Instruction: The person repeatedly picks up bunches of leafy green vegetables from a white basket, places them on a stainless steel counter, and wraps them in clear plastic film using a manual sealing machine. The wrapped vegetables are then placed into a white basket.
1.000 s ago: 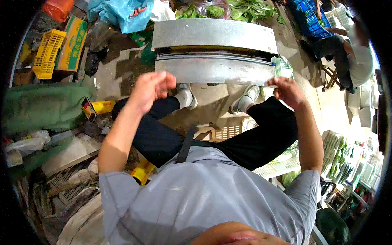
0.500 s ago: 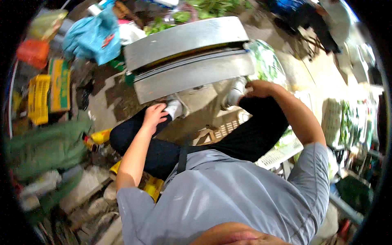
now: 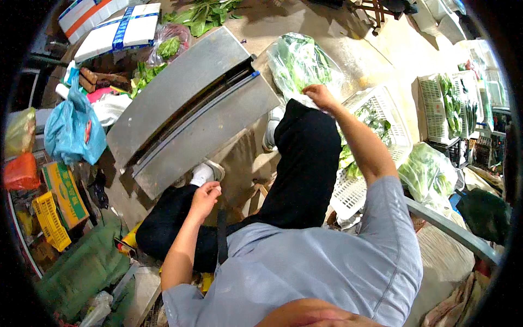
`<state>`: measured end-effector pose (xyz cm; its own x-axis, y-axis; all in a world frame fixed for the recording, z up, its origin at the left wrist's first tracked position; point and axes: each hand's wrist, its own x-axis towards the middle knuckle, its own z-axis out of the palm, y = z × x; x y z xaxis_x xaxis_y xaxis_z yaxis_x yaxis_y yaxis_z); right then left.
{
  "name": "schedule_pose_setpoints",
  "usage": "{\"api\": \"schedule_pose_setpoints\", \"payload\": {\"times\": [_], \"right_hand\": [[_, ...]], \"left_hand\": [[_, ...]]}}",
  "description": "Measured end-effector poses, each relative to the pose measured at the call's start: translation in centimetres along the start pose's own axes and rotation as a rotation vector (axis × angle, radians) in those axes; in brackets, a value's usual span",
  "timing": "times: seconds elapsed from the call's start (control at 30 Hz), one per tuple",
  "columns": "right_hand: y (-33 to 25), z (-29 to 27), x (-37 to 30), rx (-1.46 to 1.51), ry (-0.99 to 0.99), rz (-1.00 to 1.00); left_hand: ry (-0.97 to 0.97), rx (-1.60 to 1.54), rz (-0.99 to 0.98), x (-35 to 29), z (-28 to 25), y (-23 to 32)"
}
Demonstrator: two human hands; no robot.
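I sit with black trousers and white shoes in front of a long grey metal machine (image 3: 190, 103) with a slot along its front. My right hand (image 3: 320, 97) is stretched out to the right and grips the lower edge of a clear plastic bag of green leaves (image 3: 299, 62) that lies beside the machine's right end. My left hand (image 3: 205, 197) rests empty on my left knee, fingers loosely curled, close to my left shoe (image 3: 206, 173).
A white plastic crate (image 3: 381, 136) with greens stands at my right, another bag of greens (image 3: 427, 174) beyond it. A blue plastic bag (image 3: 73, 131), white boxes (image 3: 117, 30), a yellow crate (image 3: 49, 220) and a green sack (image 3: 81, 272) crowd the left. Loose greens (image 3: 201, 13) lie behind the machine.
My view swung to the right. My left hand dropped from the machine's front down to my knee. My right hand moved off the machine's right end to the bag of greens.
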<state>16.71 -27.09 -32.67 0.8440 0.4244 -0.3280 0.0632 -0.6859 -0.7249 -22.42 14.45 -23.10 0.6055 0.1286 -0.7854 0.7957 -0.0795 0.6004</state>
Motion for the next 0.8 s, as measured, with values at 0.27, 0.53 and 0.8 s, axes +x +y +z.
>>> {"api": "schedule_pose_setpoints", "payload": {"times": [0.27,0.53,0.8], "right_hand": [[2.5,9.2,7.6,-0.293,-0.006,0.223],[1.9,4.9,11.5,-0.135,0.669,0.428],[4.9,8.6,8.1,-0.537,-0.053,0.440]], "left_hand": [[-0.042,0.254,0.063,4.7,3.6,0.8],[-0.084,0.154,-0.001,7.1,6.0,-0.8],[-0.065,-0.004,0.009,9.4,6.6,-5.9]]}}
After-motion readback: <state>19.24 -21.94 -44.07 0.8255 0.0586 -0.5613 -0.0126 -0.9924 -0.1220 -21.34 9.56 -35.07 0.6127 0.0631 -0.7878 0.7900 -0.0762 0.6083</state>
